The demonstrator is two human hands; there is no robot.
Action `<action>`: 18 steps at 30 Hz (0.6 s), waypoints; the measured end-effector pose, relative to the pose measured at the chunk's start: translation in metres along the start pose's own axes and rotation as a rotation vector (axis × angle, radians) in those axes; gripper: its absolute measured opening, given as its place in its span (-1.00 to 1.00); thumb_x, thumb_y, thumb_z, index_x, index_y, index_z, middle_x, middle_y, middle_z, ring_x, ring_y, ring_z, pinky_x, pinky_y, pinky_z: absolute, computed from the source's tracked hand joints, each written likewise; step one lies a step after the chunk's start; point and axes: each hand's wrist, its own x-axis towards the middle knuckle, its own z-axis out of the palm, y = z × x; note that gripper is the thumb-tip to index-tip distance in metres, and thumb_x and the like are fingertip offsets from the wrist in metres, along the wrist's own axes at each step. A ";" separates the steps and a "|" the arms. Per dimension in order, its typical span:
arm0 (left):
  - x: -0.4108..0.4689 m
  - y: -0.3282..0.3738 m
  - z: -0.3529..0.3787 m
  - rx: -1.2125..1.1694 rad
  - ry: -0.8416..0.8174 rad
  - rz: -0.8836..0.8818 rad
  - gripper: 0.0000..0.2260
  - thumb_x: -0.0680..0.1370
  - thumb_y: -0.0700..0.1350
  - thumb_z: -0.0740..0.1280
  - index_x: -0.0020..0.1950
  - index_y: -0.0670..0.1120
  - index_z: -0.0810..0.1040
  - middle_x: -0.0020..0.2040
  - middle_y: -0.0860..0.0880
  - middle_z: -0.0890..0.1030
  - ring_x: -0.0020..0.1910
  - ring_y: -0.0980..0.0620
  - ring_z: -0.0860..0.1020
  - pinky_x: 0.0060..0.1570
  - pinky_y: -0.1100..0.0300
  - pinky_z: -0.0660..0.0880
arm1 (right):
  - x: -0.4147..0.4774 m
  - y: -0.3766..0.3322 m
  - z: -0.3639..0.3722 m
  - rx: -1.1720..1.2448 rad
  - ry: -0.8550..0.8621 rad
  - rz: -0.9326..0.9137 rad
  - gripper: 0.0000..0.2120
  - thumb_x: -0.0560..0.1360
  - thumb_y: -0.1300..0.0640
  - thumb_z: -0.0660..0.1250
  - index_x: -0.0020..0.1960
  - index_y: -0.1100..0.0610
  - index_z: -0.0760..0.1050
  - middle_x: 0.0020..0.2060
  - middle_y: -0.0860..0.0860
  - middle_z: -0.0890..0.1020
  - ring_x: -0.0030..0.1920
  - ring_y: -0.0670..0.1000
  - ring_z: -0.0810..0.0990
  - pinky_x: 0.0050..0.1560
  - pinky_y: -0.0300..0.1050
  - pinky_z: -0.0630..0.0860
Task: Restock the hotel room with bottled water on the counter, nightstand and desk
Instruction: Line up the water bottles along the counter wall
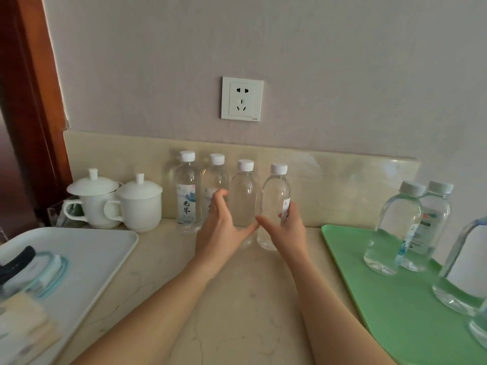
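Note:
Several clear water bottles with white caps stand in a row on the beige stone counter (237, 299) against the backsplash. The leftmost bottle (187, 191) shows its label; a second bottle (216, 177) stands behind my left hand. My left hand (224, 227) curls round the third bottle (243, 196), thumb in front near its base. My right hand (288, 227) grips the fourth bottle (276, 193), fingers on its right side over the label. More bottles, among them one (395, 227) and another (432, 222), stand on a green tray (390, 306) at the right.
Two white lidded cups (92, 198) (139, 204) stand at the back left. A white tray (87, 259) with a black-handled item and packets lies at the front left. A wall socket (242, 99) sits above the bottles. A wooden door frame (29, 101) borders the left.

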 end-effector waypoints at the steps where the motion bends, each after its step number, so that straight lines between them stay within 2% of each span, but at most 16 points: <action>1: -0.001 0.000 0.000 0.062 0.003 0.000 -0.16 0.29 0.29 0.52 0.33 0.03 0.11 0.26 -0.05 0.44 0.15 -0.09 0.55 -0.13 0.04 0.55 | 0.001 0.002 -0.002 0.018 -0.025 0.002 -0.56 0.36 0.05 0.52 0.14 0.04 0.40 -0.12 -0.24 0.54 -0.16 -0.35 0.49 -0.23 -0.40 0.34; 4: -0.005 -0.002 0.000 0.141 -0.007 -0.004 -0.08 0.25 0.26 0.57 0.37 -0.05 0.12 0.33 -0.10 0.36 0.28 -0.13 0.48 -0.04 0.02 0.51 | 0.001 0.007 -0.004 0.057 -0.096 0.046 -0.53 0.40 0.16 0.44 0.25 0.06 0.37 -0.08 -0.23 0.54 -0.15 -0.46 0.48 -0.18 -0.40 0.37; 6: -0.006 -0.002 0.000 0.143 -0.028 -0.025 -0.11 0.28 0.22 0.57 0.35 -0.04 0.10 0.38 -0.11 0.35 0.27 -0.15 0.50 -0.09 0.03 0.49 | 0.002 0.010 -0.006 0.094 -0.121 0.065 -0.54 0.41 0.23 0.40 0.27 0.10 0.36 -0.10 -0.21 0.51 -0.21 -0.48 0.48 -0.23 -0.45 0.38; 8: -0.007 -0.002 0.002 0.143 -0.061 -0.020 -0.21 0.35 0.17 0.56 0.29 0.01 0.08 0.40 -0.11 0.37 0.21 -0.17 0.53 -0.16 0.08 0.42 | 0.003 0.012 -0.008 0.106 -0.133 0.070 -0.61 0.42 0.28 0.38 0.21 0.12 0.38 -0.13 -0.17 0.50 -0.28 -0.47 0.49 -0.34 -0.53 0.36; 10: -0.008 -0.002 0.004 0.160 -0.090 -0.005 -0.32 0.42 0.09 0.53 0.27 -0.03 0.10 0.35 -0.10 0.42 0.15 -0.17 0.55 -0.18 0.11 0.36 | 0.002 0.013 -0.010 0.106 -0.136 0.064 -0.70 0.42 0.29 0.39 0.10 0.12 0.41 -0.17 -0.14 0.51 -0.33 -0.44 0.49 -0.39 -0.53 0.35; 12: -0.006 -0.005 0.002 0.187 -0.102 0.006 -0.44 0.51 -0.02 0.47 0.31 -0.11 0.18 0.30 -0.11 0.44 0.11 -0.17 0.56 -0.19 0.06 0.41 | 0.002 0.013 -0.011 0.101 -0.134 0.051 -0.73 0.41 0.29 0.39 0.05 0.10 0.42 -0.19 -0.14 0.51 -0.33 -0.41 0.50 -0.39 -0.50 0.36; 14: -0.005 -0.007 0.000 0.229 -0.121 0.000 -0.55 0.58 -0.20 0.34 0.38 -0.13 0.21 0.29 -0.13 0.44 0.13 -0.19 0.55 -0.09 -0.03 0.50 | 0.001 0.013 -0.011 0.108 -0.135 0.047 -0.69 0.41 0.27 0.42 0.11 0.10 0.44 -0.17 -0.16 0.53 -0.30 -0.37 0.53 -0.35 -0.48 0.38; 16: -0.005 -0.008 -0.001 0.280 -0.153 -0.018 -0.49 0.57 -0.33 0.22 0.51 -0.16 0.17 0.35 -0.16 0.44 0.21 -0.19 0.52 0.02 -0.01 0.50 | 0.000 0.012 -0.010 0.133 -0.133 0.057 -0.61 0.42 0.25 0.45 0.19 0.08 0.43 -0.13 -0.19 0.56 -0.23 -0.34 0.55 -0.32 -0.48 0.40; 18: -0.005 -0.004 -0.001 0.285 -0.167 -0.027 -0.44 0.58 -0.30 0.21 0.56 -0.18 0.10 0.37 -0.17 0.46 0.24 -0.16 0.52 0.03 0.03 0.47 | 0.000 0.011 -0.008 0.140 -0.119 0.052 -0.56 0.41 0.25 0.47 0.21 0.04 0.41 -0.12 -0.22 0.57 -0.22 -0.34 0.57 -0.30 -0.49 0.43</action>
